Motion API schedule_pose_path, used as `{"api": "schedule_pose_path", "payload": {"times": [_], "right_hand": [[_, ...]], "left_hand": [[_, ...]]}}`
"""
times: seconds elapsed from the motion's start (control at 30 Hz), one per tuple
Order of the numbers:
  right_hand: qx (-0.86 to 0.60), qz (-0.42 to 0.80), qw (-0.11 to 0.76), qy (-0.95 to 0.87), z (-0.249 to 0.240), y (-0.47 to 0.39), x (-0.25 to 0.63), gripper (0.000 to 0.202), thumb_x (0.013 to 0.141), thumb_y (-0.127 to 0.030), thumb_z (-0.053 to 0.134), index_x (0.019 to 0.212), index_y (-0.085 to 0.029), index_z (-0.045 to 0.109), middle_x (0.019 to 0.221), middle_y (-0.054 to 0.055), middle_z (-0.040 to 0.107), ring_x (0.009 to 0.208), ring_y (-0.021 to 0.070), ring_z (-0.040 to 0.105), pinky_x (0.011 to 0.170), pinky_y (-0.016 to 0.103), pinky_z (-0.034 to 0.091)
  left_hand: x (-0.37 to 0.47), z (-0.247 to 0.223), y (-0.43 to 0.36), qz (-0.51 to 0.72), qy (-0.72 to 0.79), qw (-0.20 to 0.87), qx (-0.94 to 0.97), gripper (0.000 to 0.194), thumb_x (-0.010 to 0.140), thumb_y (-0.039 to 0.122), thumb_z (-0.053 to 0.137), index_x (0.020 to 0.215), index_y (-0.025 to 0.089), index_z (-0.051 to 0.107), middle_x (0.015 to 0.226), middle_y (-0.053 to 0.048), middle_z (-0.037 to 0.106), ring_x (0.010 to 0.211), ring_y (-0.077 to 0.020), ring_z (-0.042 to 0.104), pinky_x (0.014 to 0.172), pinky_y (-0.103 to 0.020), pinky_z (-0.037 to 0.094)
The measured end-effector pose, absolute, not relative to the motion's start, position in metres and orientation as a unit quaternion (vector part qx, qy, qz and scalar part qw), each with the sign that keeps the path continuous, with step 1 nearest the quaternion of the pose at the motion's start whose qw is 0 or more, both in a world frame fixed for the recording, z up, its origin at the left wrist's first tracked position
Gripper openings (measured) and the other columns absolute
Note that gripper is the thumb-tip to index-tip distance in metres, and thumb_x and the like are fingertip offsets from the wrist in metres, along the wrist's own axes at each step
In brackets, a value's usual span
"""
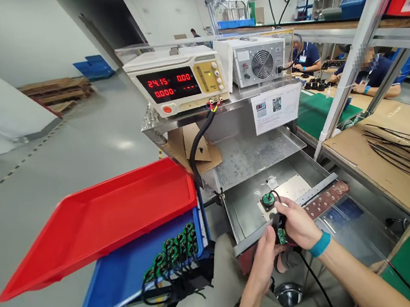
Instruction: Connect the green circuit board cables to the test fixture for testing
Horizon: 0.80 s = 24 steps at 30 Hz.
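Between my two hands is a small green circuit board point(282, 235) with a black part around it. My left hand point(261, 261) closes on its left side, thumb pointing up. On the other side my right hand point(302, 225) wraps round the black part, and its thumb and fingertips press a black cable there. Just beyond the fingers, a round black part with a green circuit board point(268, 199) rests on a pale plate point(293, 187) inside a metal box. A black cable point(316, 280) hangs down below my right hand. The exact grip is partly hidden by the fingers.
A lit power supply point(180, 81) and a grey fan unit point(263, 62) stand on the shelf ahead. To the left, a red tray point(122, 212) overlaps a blue tray point(105, 287) holding several green circuit boards point(172, 251). Cables point(397, 153) lie on the right bench; co-workers sit beyond.
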State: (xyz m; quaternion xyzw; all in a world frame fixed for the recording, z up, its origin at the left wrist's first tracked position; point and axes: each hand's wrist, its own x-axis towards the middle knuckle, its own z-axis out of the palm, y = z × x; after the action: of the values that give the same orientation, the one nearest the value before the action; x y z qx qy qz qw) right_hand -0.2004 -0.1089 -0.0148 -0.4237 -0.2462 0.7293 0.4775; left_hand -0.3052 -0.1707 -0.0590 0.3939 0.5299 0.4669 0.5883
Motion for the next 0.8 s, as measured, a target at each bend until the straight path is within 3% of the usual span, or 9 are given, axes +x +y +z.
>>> {"api": "schedule_pose_path", "payload": {"times": [0.1,0.17,0.23,0.3,0.4,0.57,0.73,0.8], "right_hand": [[-0.463,0.640,0.458,-0.407,-0.011,-0.122,-0.198,0.059,0.074,-0.053,0.081,0.122,-0.023,0.064,0.122,0.006,0.065,0.117,0.0237,0.056,0.105,0.036,0.038],[-0.493,0.534,0.462,-0.507,-0.008,-0.135,-0.184,0.050,0.083,-0.054,0.072,0.123,-0.024,0.065,0.135,0.007,0.059,0.129,0.0254,0.048,0.112,0.036,0.030],[-0.521,0.468,0.437,-0.565,-0.007,-0.151,-0.163,0.041,0.092,-0.057,0.060,0.113,-0.023,0.069,0.122,0.009,0.065,0.117,0.0263,0.055,0.103,0.036,0.038],[-0.542,0.472,0.367,-0.591,-0.009,-0.168,-0.145,0.046,0.095,-0.062,0.052,0.090,-0.019,0.070,0.090,0.007,0.069,0.087,0.0235,0.060,0.079,0.032,0.044],[-0.521,0.550,0.284,-0.587,-0.016,-0.193,-0.136,0.058,0.094,-0.070,0.047,0.072,-0.017,0.061,0.065,0.003,0.060,0.063,0.0170,0.053,0.061,0.027,0.037],[-0.475,0.677,0.341,-0.447,-0.024,-0.211,-0.158,0.058,0.084,-0.075,0.057,0.078,-0.018,0.056,0.057,-0.003,0.050,0.053,0.0129,0.046,0.054,0.025,0.037],[-0.472,0.563,0.449,-0.508,-0.026,-0.219,-0.168,0.042,0.091,-0.060,0.061,0.081,-0.019,0.058,0.076,0.001,0.056,0.078,0.0172,0.054,0.074,0.027,0.044],[-0.450,0.580,0.453,-0.505,-0.027,-0.222,-0.167,0.040,0.091,-0.058,0.061,0.085,-0.019,0.060,0.077,0.001,0.055,0.076,0.0164,0.052,0.071,0.026,0.043]], "left_hand": [[-0.295,-0.050,-0.195,0.535,0.441,0.687,0.216,0.065,0.088,0.061,0.060,0.136,0.017,0.055,0.129,-0.016,0.067,0.096,-0.0271,0.071,0.091,-0.045,0.055],[-0.293,-0.044,-0.198,0.571,0.404,0.694,0.172,0.062,0.086,0.061,0.064,0.126,0.013,0.064,0.121,-0.016,0.071,0.096,-0.0273,0.070,0.094,-0.046,0.054],[-0.293,-0.040,-0.196,0.593,0.369,0.699,0.151,0.060,0.086,0.062,0.063,0.115,0.010,0.070,0.112,-0.016,0.074,0.100,-0.0284,0.069,0.099,-0.047,0.051],[-0.292,-0.039,-0.195,0.611,0.341,0.701,0.137,0.057,0.087,0.062,0.063,0.113,0.011,0.072,0.111,-0.014,0.075,0.107,-0.0290,0.066,0.104,-0.047,0.047],[-0.287,-0.045,-0.196,0.629,0.310,0.702,0.126,0.053,0.087,0.058,0.064,0.115,0.014,0.072,0.115,-0.013,0.074,0.118,-0.0292,0.062,0.109,-0.046,0.044],[-0.273,-0.058,-0.204,0.633,0.310,0.698,0.127,0.047,0.088,0.056,0.064,0.114,0.018,0.072,0.115,-0.011,0.074,0.119,-0.0280,0.062,0.110,-0.046,0.044],[-0.267,-0.065,-0.212,0.649,0.313,0.683,0.114,0.044,0.090,0.053,0.063,0.115,0.018,0.071,0.115,-0.011,0.074,0.120,-0.0265,0.062,0.110,-0.045,0.045],[-0.267,-0.066,-0.214,0.659,0.317,0.673,0.110,0.045,0.090,0.053,0.063,0.119,0.019,0.070,0.116,-0.011,0.074,0.120,-0.0261,0.063,0.111,-0.045,0.045]]}}
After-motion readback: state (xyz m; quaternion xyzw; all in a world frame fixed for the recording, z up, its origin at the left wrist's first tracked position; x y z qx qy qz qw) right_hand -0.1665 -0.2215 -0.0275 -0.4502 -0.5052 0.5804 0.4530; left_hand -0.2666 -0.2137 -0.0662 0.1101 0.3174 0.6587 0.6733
